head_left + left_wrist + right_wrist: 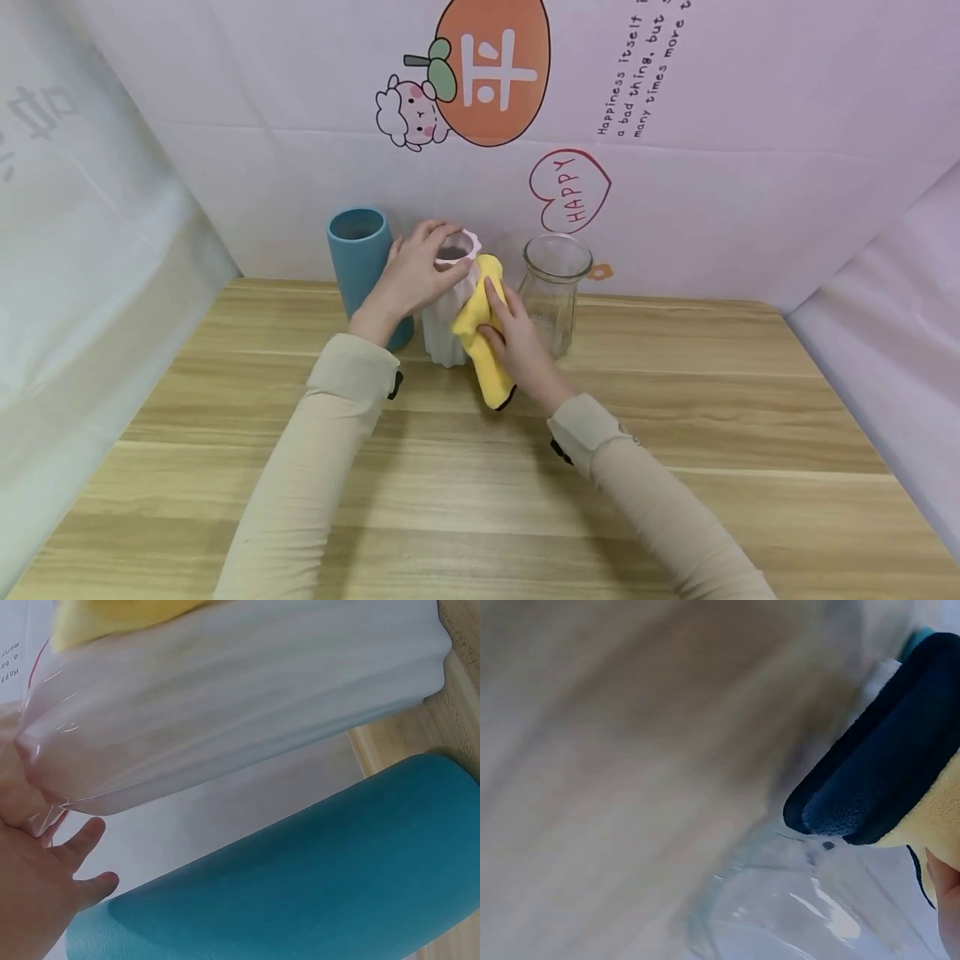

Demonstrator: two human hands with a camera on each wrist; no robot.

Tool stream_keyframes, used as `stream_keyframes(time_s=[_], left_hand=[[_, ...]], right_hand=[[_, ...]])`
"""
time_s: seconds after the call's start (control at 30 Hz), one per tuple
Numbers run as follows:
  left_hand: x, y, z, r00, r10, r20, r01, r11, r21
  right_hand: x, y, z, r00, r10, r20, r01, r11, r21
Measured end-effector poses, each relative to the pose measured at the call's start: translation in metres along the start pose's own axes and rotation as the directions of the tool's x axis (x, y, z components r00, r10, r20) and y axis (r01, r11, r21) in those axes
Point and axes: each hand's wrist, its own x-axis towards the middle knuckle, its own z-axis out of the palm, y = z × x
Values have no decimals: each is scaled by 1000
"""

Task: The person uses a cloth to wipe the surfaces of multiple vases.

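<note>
A white fluted vase (442,329) stands upright between a teal cylindrical vase (358,262) and a clear glass vase (558,292). My left hand (416,271) grips the white vase by its rim, thumb on the near side and fingers over the far side. In the left wrist view two of its fingertips (94,832) spread off toward the teal vase (300,877). With my right hand (521,337) I hold a yellow cloth (491,367) against the right side of the white vase. The cloth's dark underside (877,750) hangs down in the right wrist view.
All three vases stand at the back of a wood-grain table (450,483), close to a printed white backdrop (300,167). The glass vase is right behind my right hand. White fabric (90,233) closes off the left side, and more hangs at the right.
</note>
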Motion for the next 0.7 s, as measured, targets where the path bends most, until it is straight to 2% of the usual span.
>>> stream_keyframes(time_s=[0.2, 0.3, 0.4, 0.53, 0.7], left_hand=[[-1, 0, 1, 999, 9, -32, -9, 1000, -10], [-1, 0, 2, 999, 14, -42, -14, 1000, 1], [-2, 0, 2, 999, 18, -43, -17, 1000, 16], [-3, 0, 1, 999, 14, -32, -13, 1000, 23], [-3, -1, -1, 1000, 7, -15, -7, 1000, 14]], right_hand=[[-13, 13, 12, 993, 68, 96, -64, 997, -45], [-16, 15, 16, 989, 95, 117, -90, 994, -55], [-16, 15, 17, 993, 85, 87, -83, 996, -37], [-13, 12, 14, 1000, 28, 7, -28, 1000, -9], [-1, 4, 5, 996, -33, -87, 36, 999, 27]])
